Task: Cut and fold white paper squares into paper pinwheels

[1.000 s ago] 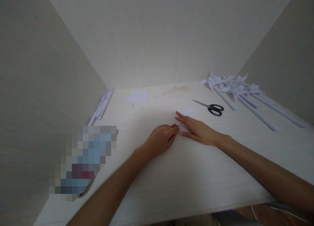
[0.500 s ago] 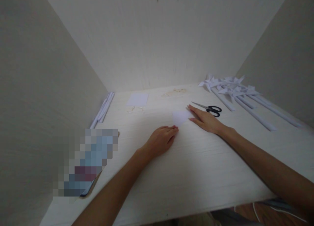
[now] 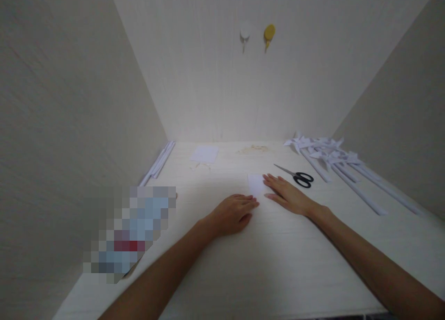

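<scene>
a second ago the right hand (image 3: 290,197) lay over a folded white piece with a point showing beyond its fingertips; now the small paper piece (image 3: 256,184) lies flat and squarish at the hand's ten o'clock, with the fingertips resting on its near right edge. my reading is that the paper has been opened or turned and is being smoothed against the table (image 3: 278,264). the view has also tipped up, so two wall hooks, one white (image 3: 244,34) and one yellow (image 3: 269,32), now show at twelve o'clock.

the right hand is flat, fingers straight, palm down, gripping nothing. the left hand (image 3: 233,214) rests palm down with loosely curled fingers at the paper's seven o'clock, just short of touching it, also holding nothing.

counted: one small paper piece under work; one further white sheet (image 3: 205,153) at eleven o'clock; one pair of black-handled scissors (image 3: 297,176) at two o'clock, just beyond the right hand; one bundle of white paper rolls (image 3: 158,162) along the left wall, number unclear; a heap of finished paper pinwheels on sticks (image 3: 333,160) at two o'clock, perhaps five or six, too tangled to count.
</scene>
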A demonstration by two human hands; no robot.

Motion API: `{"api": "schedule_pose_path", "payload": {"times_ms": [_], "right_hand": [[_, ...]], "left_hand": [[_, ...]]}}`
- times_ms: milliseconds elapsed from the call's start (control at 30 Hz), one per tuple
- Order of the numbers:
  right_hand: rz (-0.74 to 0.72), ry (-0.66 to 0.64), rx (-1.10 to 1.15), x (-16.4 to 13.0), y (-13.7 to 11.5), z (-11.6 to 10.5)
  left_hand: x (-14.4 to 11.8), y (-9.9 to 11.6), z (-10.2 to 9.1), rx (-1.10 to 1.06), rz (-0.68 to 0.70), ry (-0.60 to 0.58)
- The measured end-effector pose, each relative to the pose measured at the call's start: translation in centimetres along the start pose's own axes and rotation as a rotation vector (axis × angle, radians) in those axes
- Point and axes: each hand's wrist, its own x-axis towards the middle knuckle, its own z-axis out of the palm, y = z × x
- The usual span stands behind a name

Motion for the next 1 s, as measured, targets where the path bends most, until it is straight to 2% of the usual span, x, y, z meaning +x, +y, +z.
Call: {"api": "schedule_pose_path", "payload": {"times_ms": [100,200,300,400,533,767,1000], "right_hand": [[-0.002,-0.002,0.007,0.0,-0.9,0.1],[-0.083,-0.039,0.05,0.0,-1.3,-0.1],[-0.191,-0.086,0.102,0.0,-1.3,-0.4],[-0.224,-0.091,0.119,-0.1,-1.2,-0.6],[-0.175,-0.059,0.081,-0.3,-2.2,-0.5],[0.039,-0.018,-0.02,-0.1,-5.8,0.4],[-0.014,-0.114,-0.007,0.1,-5.5,-0.1]], "left_hand": [[-0.2,0.3,-0.2,-0.015,0.037,-0.014],[-0.2,0.5,-0.2,-0.002,0.055,0.003],[-0.1,0.3,-0.2,0.027,0.015,0.045],[0.0,-0.1,0.0,0.053,-0.059,0.025],[0.0,-0.2,0.3,0.085,-0.136,-0.037],[0.1,0.0,0.3,0.117,-0.109,0.014],[0.3,-0.6,0.1,0.104,-0.071,0.074]]}}
